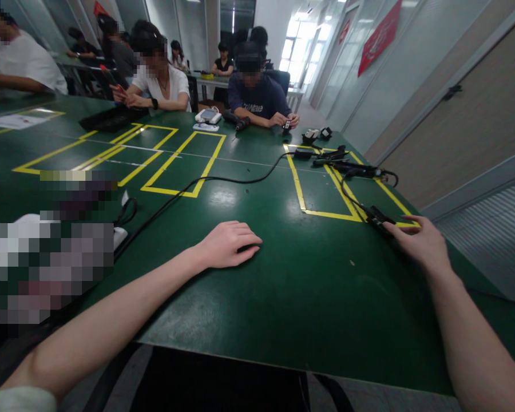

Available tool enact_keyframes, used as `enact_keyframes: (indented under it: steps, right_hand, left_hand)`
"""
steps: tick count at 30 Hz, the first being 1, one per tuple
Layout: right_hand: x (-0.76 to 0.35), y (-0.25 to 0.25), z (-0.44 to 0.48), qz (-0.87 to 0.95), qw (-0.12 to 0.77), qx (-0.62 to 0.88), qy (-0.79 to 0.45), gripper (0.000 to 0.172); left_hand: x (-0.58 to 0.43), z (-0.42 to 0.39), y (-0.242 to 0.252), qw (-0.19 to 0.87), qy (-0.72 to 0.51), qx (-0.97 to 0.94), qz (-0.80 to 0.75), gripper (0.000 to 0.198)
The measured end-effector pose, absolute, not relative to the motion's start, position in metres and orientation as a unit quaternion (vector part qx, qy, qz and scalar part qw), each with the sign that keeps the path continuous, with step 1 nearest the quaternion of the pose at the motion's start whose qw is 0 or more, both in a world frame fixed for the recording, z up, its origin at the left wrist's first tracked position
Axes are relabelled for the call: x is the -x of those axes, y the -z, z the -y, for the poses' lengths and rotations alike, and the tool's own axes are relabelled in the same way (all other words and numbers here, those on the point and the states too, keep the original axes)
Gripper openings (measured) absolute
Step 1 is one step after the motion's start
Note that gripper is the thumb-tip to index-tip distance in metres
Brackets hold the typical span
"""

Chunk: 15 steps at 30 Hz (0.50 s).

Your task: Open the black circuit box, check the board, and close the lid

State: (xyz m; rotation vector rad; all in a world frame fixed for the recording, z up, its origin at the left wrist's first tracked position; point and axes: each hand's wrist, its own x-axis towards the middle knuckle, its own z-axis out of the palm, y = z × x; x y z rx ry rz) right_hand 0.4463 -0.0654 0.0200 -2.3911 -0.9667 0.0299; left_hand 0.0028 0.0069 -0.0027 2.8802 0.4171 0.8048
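Your left hand [229, 243] lay palm down, loosely open, near front edge of table [283, 297], holding nothing. Your right hand [423, 243] open, fingertips at black cable block [380, 217] by right edge; block not yet gripped, cable [223, 180] unmoved

A long green surface [283, 286] marked with yellow tape rectangles [184, 166] fills a narrow, bright room. The pale panelled wall [476, 114] carries a red banner [380, 37]. Windows [300, 54], possibly glazed doors, glare at the far end. The floor [498, 240] is grey.
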Motion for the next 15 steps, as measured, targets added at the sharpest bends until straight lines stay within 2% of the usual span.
enact_keyframes:
  steps: [5,10,15]
  right_hand:
    - [-0.441,-0.021,0.062,0.413,0.229,0.881,-0.029,0.037]
    - [-0.428,-0.029,0.065,0.415,0.239,0.875,-0.076,0.045]
    - [-0.432,-0.026,0.061,0.396,0.182,0.9,-0.011,0.029]
  left_hand:
    - [-0.003,-0.007,0.002,0.064,-0.263,-0.953,-0.137,0.027]
    - [-0.003,-0.007,0.002,0.065,-0.263,-0.953,-0.135,0.027]
    - [-0.003,-0.007,0.002,0.066,-0.257,-0.954,-0.139,0.028]
